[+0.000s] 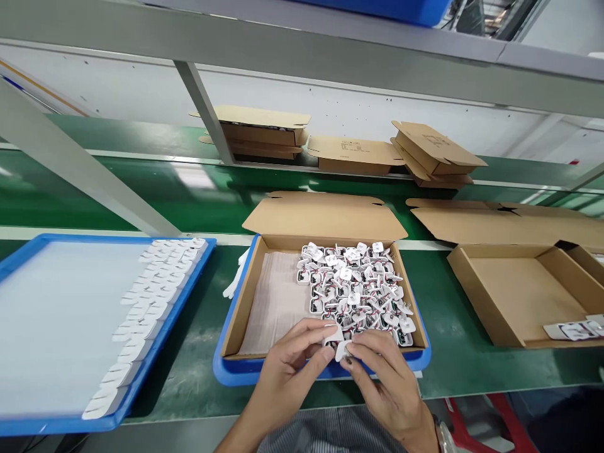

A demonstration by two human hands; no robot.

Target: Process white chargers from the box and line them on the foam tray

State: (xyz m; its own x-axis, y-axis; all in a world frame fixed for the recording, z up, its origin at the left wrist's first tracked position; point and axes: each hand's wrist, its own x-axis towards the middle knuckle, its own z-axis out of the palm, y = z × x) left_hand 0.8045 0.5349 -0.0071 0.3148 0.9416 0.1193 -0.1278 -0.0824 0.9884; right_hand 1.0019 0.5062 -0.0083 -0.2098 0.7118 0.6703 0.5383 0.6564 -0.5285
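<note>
My left hand and my right hand meet at the near edge of an open cardboard box. Between their fingertips they pinch a small white part. The box holds a heap of several small white parts with red and black wires on its right side; its left side shows bare paper lining. The box rests on a blue tray on the green table.
A large blue tray at left holds a white sheet with a row of white pieces. An empty open cardboard box stands at right. Folded boxes lie beyond the conveyor. A grey frame post rises behind.
</note>
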